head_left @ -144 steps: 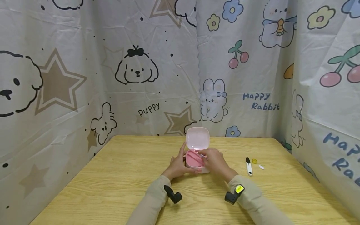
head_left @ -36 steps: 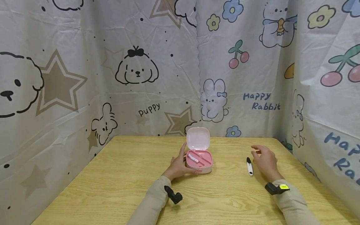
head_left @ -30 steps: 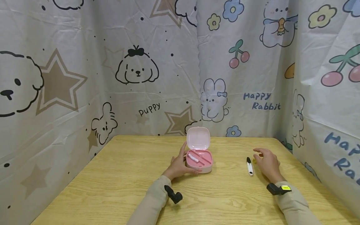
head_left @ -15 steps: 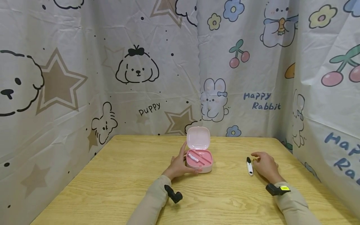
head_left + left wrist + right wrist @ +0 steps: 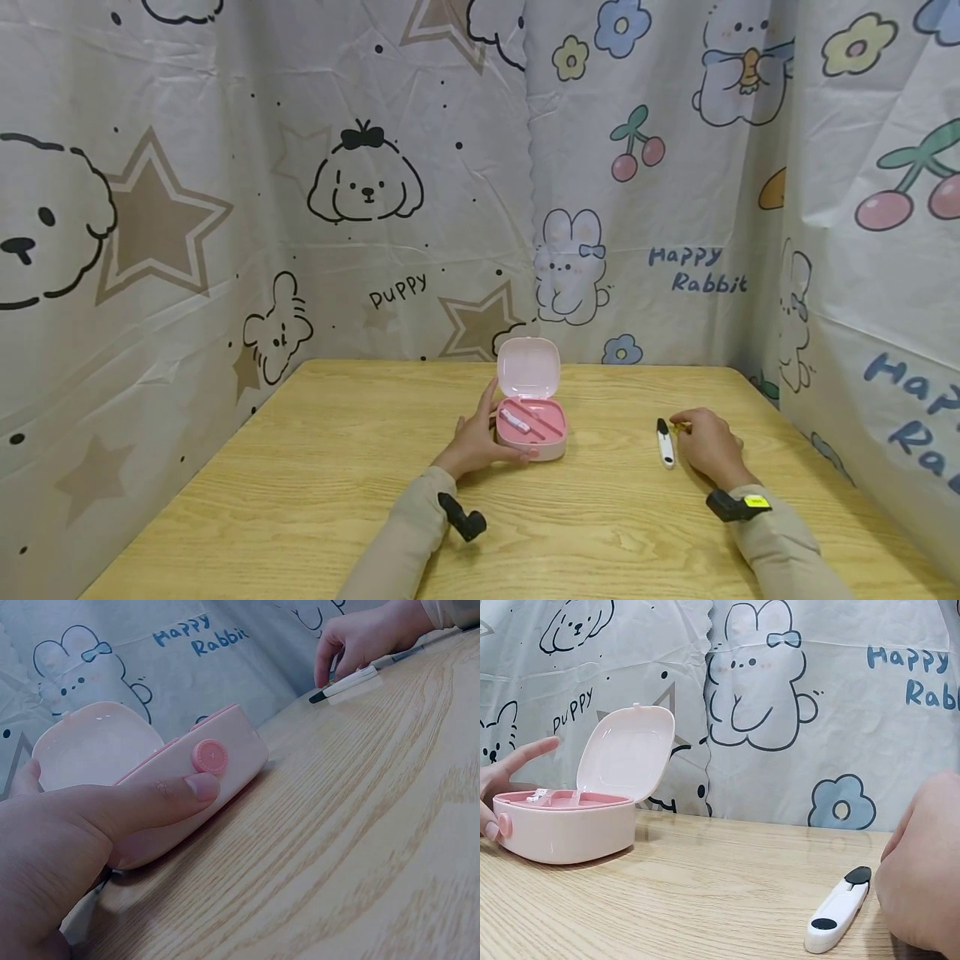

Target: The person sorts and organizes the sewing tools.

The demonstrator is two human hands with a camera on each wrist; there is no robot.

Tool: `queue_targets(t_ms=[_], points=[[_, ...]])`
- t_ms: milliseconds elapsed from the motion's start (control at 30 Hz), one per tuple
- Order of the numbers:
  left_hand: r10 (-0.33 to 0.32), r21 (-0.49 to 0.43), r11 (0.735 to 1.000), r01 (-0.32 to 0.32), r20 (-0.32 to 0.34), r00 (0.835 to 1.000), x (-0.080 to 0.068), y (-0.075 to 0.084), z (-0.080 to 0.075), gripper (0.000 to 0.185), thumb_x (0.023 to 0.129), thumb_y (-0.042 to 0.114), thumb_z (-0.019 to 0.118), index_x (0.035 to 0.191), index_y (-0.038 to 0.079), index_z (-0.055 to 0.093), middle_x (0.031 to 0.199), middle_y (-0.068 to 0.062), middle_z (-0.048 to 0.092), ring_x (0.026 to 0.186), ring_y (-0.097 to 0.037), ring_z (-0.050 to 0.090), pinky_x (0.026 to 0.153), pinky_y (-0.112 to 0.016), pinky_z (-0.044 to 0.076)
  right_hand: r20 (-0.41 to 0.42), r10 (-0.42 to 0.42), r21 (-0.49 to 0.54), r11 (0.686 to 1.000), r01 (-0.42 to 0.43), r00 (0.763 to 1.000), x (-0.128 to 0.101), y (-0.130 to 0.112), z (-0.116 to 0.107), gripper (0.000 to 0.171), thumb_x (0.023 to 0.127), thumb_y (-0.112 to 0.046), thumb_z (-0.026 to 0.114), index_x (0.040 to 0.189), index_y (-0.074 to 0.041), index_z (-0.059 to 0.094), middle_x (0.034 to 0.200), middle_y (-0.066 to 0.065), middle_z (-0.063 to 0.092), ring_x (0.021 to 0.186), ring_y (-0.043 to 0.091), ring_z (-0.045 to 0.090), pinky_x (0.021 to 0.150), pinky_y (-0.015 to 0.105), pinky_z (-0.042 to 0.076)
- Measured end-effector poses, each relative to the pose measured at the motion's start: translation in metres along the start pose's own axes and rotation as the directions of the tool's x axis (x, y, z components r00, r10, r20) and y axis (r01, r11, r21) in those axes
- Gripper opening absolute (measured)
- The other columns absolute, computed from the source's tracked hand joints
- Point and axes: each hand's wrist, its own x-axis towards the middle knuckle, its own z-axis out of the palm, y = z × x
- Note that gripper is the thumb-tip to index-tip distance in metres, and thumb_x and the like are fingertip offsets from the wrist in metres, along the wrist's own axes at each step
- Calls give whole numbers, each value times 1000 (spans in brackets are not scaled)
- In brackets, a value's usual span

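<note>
A pink storage box [image 5: 551, 451] stands on the table, its pale lid [image 5: 528, 367] raised at the back. My left hand [image 5: 474, 442] grips the box at its left side, thumb on the front wall beside a round pink button [image 5: 211, 757]. In the box's pink tray lies a small white stick-like piece [image 5: 515, 422]. Far to the right, my right hand [image 5: 709, 447] is down at the table, finger and thumb pinching a small round yellow thing [image 5: 681, 427], mostly covered. Just left of those fingertips lies a white cutter-like tool with a black tip [image 5: 665, 446].
The wooden table [image 5: 315, 500] reaches to a printed curtain [image 5: 405, 250] at the back and both sides. A black wrist camera [image 5: 462, 518] sits on the left sleeve, another wrist camera [image 5: 731, 506] on the right one.
My right hand has left the box, where the white piece now lies in the tray, and gone right; lately it lowered and closed finger and thumb on the yellow thing. My left hand stays put.
</note>
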Motion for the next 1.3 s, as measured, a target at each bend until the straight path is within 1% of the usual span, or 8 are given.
queue_targets(t_ms=[100,267,433,567,667,833,1033,1300], points=[[-5,2,1000,5,5,1000,0,-1,0,141,68,42,98,168,24,0,159,-10,44,147,-31,38,116,-71,-6,7,7,-1,1000,-7,1000,0,0,0,32,94,1,55,121,2,73,127,31,63,113,53,58,77,71,40],[-16,0,1000,16,10,1000,1,-1,0,142,68,44,98,168,24,0,160,-6,44,147,-29,37,117,-69,-6,-3,-10,-5,1000,10,1000,0,1,2,31,96,1,54,121,2,72,124,29,65,110,52,60,77,70,42],[-18,8,1000,18,7,1000,0,1,0,142,67,44,98,168,25,0,160,-8,43,147,-29,38,117,-70,-6,-16,-16,-8,1000,16,1000,-1,0,2,30,97,0,56,121,2,72,123,29,65,111,52,60,77,70,42],[-8,4,1000,8,2,1000,0,0,0,141,68,42,99,168,24,0,159,-9,44,147,-31,38,116,-71,-5,-48,-28,-6,1000,28,998,-1,-3,1,28,96,0,59,121,2,73,120,28,66,109,50,61,75,66,42],[2,-4,1000,-2,-1,1000,0,0,1,141,68,40,99,168,23,0,159,-9,44,146,-31,39,116,-72,-5,-81,-46,6,999,47,996,0,-4,1,27,95,-1,61,119,3,73,114,26,68,103,47,63,72,61,42],[0,-1,1000,0,5,1000,0,0,0,141,68,41,99,168,25,0,159,-8,44,147,-30,38,116,-71,-5,-132,-78,27,996,82,988,2,-6,1,27,92,-2,63,117,4,73,108,24,70,97,43,65,71,57,46],[4,-9,1000,-4,4,1000,0,-1,0,141,69,40,99,168,25,0,158,-8,45,147,-31,39,116,-71,-6,-178,-133,16,990,138,975,5,-11,0,29,90,-1,62,116,3,74,108,25,69,96,42,66,70,58,49],[1,-9,1000,-1,4,1000,0,-1,0,141,68,41,99,168,25,0,157,-8,46,146,-31,39,116,-71,-7,-173,-144,7,989,148,974,7,-29,-4,27,92,-2,63,116,4,74,112,27,65,97,42,66,73,58,49]])
